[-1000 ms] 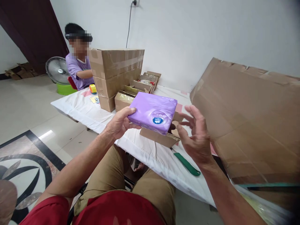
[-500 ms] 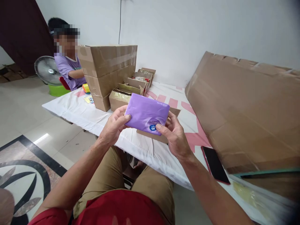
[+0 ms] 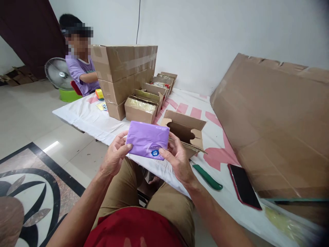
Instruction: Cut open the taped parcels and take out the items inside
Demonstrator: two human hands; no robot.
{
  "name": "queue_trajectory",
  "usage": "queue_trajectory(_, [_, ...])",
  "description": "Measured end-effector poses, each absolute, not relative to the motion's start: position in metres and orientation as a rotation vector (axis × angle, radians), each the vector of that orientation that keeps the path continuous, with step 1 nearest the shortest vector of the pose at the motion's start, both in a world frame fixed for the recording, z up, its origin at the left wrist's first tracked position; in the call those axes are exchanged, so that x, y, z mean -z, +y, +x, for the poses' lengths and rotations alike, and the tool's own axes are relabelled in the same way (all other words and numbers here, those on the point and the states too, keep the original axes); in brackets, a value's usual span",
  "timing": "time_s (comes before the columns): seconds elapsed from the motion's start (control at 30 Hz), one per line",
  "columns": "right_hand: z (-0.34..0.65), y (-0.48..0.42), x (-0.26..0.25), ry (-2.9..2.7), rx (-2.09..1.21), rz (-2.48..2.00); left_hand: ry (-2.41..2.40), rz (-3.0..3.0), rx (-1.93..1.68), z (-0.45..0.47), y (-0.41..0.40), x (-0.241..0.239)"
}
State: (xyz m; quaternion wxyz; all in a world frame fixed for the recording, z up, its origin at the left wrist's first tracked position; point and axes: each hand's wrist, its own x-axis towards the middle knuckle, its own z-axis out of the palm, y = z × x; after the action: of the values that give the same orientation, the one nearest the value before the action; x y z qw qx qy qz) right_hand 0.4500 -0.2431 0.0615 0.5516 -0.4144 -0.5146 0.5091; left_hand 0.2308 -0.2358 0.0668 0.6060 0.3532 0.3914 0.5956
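Note:
A flat purple tissue pack (image 3: 144, 139) with a blue round logo is held up between both hands, over the near edge of the table. Gripping its left end is my left hand (image 3: 116, 154), thumb on the front face. My right hand (image 3: 176, 156) is closed on the right end, its thumb beside the logo. Just beyond the right hand stands an opened cardboard box (image 3: 189, 120) with its flaps up. The green handle of a tool (image 3: 208, 176) lies on the cloth right of my right wrist.
Stacked sealed cartons (image 3: 120, 63) stand at the left back, beside a row of opened boxes (image 3: 141, 108). A phone (image 3: 244, 187) lies on the white-and-pink tablecloth (image 3: 213, 157). A big cardboard sheet (image 3: 275, 127) leans at right. Another person (image 3: 81, 73) sits behind the cartons near a fan (image 3: 60, 73).
Both hands have drawn the tissue pack lower, toward my body and left of the opened box. That box and the green handle now show. The view has shifted slightly.

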Motion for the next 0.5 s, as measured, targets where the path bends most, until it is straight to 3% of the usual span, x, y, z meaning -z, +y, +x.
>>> queue_trajectory(0.5, [0.433,-0.248,-0.032,-1.228,-1.243,-1.017,1.007,0.773,-1.344,0.212,-0.243,-0.039])
